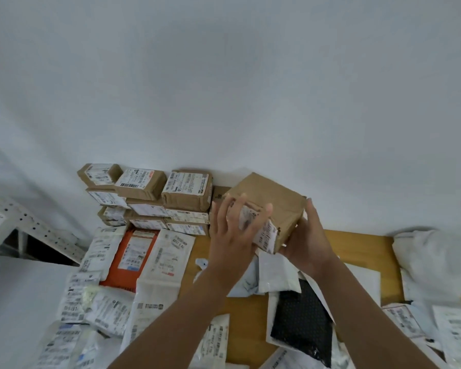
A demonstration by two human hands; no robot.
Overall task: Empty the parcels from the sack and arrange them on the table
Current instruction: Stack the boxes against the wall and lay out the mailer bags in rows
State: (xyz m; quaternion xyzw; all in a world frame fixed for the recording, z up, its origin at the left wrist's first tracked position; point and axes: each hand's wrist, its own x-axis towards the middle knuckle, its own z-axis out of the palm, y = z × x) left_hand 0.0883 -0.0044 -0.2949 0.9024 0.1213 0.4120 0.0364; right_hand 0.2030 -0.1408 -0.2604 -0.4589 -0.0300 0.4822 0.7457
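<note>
Item in hand: one brown cardboard box, tilted, held above the wooden table just right of the stacked boxes. The right hand grasps its right end, fingers curled round the lower corner. The left hand lies against the labelled face, fingers spread and fairly straight, pressing rather than gripping.

Already arranged, far left against the wall: a stack of brown boxes, three columns, several layers high, labels facing out or up. A further box edge shows between the stack and the held box.

Already arranged, near left: flat mailers in overlapping rows, mostly white mailers, with one orange mailer among them.

Not yet arranged, centre and right: a loose heap including a black dotted mailer and several white bags, lying at odd angles over one another.

Far right: a slumped white sack on the table edge (whether anything remains inside cannot be told).

Progress, as judged: more than half. Boxes nearly all stacked; the held one likely opens a fourth column. The loose heap is still to sort.
</note>
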